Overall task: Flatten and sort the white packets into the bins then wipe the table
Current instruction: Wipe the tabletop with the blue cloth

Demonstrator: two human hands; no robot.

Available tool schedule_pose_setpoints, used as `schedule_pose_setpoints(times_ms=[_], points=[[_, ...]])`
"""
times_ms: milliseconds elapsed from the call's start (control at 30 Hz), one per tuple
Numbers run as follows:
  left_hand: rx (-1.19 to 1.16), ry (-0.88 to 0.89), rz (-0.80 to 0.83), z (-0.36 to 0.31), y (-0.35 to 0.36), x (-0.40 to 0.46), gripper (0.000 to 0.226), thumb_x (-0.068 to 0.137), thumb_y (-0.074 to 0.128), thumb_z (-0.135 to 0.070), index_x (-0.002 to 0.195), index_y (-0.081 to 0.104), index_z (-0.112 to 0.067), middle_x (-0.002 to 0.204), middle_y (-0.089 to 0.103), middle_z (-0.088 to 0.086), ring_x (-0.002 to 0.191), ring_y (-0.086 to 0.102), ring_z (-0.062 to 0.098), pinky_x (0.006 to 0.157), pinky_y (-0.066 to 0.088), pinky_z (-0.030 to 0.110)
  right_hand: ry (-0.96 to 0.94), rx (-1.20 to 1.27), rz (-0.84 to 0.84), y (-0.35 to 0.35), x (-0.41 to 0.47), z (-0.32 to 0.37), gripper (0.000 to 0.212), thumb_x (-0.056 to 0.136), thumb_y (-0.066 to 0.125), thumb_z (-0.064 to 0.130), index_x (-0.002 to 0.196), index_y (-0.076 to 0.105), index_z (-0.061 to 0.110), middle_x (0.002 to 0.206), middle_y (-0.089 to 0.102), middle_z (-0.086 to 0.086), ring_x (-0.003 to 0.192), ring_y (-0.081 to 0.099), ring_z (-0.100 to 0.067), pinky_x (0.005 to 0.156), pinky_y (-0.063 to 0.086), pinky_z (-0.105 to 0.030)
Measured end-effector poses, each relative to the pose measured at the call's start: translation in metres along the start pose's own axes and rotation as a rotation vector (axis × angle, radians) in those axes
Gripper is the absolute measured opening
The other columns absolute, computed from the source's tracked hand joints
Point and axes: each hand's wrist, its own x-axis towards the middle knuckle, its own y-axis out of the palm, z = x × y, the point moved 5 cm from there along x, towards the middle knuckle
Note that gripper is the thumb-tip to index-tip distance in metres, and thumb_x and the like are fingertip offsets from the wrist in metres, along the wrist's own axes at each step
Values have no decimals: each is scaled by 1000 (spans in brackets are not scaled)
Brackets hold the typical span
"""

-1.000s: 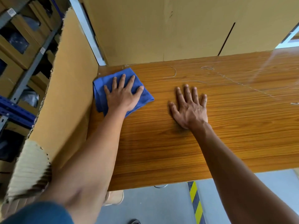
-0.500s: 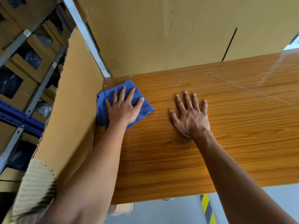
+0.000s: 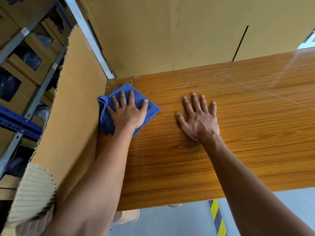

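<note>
The left hand (image 3: 127, 113) lies palm down on a blue cloth (image 3: 150, 109), fingers spread and straight, pressing it flat to the table (image 3: 238, 133). It is open, not gripping: the thumb points right, toward the other hand, and the four fingers point away from the person, toward the far corner. The left arm runs straight out from the lower left, nearly fully stretched, wrist in line with the forearm.

The cloth sits under and around that hand. Its right corner pokes out past the thumb, its far corner shows beyond the fingertips, and its left edge is bunched into folds against a cardboard wall (image 3: 75, 108) just left of the hand. A second cardboard wall (image 3: 153, 34) stands beyond both hands, along the table's far edge.

The right hand (image 3: 198, 118) rests flat and open on bare wood, just right of the cloth but apart from it, with nothing under it. Its fingers fan forward, the thumb angled left toward the cloth. The right arm comes in from the lower right, slanting up and left to the wrist.

Thin pale streaks (image 3: 255, 90) cross the wood beyond and to the right of the right hand. No white packets or bins show anywhere in view.
</note>
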Motion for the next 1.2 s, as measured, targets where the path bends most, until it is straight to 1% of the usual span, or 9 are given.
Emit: schedule_pose_setpoints(times_ms=[233, 400, 567, 633, 833, 933, 1000, 1067, 1200], points=[[-47, -89, -2, -13, -19, 67, 98, 91, 12, -87, 169, 3, -28, 177, -3, 5, 161, -9, 39, 126, 1, 65, -11, -9, -19, 4, 2, -2, 81, 97, 1, 76, 165, -11, 34, 173, -16, -1, 159, -16, -28, 126, -4, -61], [12, 4, -5, -8, -2, 9, 96, 91, 9, -88, 168, 2, -32, 177, -7, 0, 161, -11, 35, 122, -7, 69, -4, 3, -17, 2, 2, -2, 82, 96, 1, 77, 165, -8, 33, 173, -14, -1, 160, -14, -29, 126, -3, -62], [5, 23, 34, -14, -11, 22, 93, 89, 8, -89, 168, 3, -39, 177, -9, -4, 161, -13, 34, 121, -7, 74, -2, -8, -24, 2, 1, -2, 82, 96, 2, 77, 166, -5, 34, 174, -12, 0, 160, -11, -29, 126, -2, -62], [31, 61, 47, -12, -8, 13, 90, 90, 8, -89, 167, 1, -43, 177, -10, -6, 161, -14, 33, 121, -7, 73, -5, -12, -19, 2, 2, -3, 82, 95, 1, 77, 166, -5, 34, 174, -11, 1, 160, -10, -28, 126, -3, -61], [40, 171, 28, 27, 4, -101, 84, 91, 3, -88, 165, -1, -48, 176, -10, -12, 162, -13, 27, 124, -4, 69, -43, 8, 20, 0, -29, 0, 76, 99, 3, 72, 165, -5, 35, 174, -12, 3, 160, -11, -23, 128, -5, -56], [65, 205, 3, 43, 8, -158, 82, 94, 7, -87, 166, 1, -48, 177, -4, -11, 163, -8, 27, 125, 0, 69, -50, 32, 30, -3, -61, 2, 73, 102, 7, 69, 166, -4, 36, 174, -10, 3, 160, -11, -23, 128, -5, -55], [65, 219, 3, 48, 9, -176, 81, 95, 9, -86, 166, 3, -47, 177, -2, -10, 163, -6, 28, 124, 2, 70, -42, 45, 25, -4, -80, 3, 72, 102, 9, 68, 166, 0, 36, 174, -7, 4, 161, -8, -22, 128, -4, -54], [60, 213, 15, 49, 7, -173, 81, 95, 11, -86, 166, 4, -48, 177, -3, -11, 163, -7, 27, 124, 1, 70, -34, 42, 7, -2, -93, 4, 71, 103, 11, 67, 166, 3, 36, 175, -4, 4, 161, -5, -22, 128, -2, -55], [31, 188, 54, 36, -3, -121, 83, 92, 10, -88, 165, 3, -49, 176, -7, -11, 162, -11, 27, 124, -3, 70, -35, 44, -16, 1, -97, 3, 70, 103, 11, 67, 166, 2, 37, 175, -3, 5, 161, -5, -21, 128, -2, -54]])
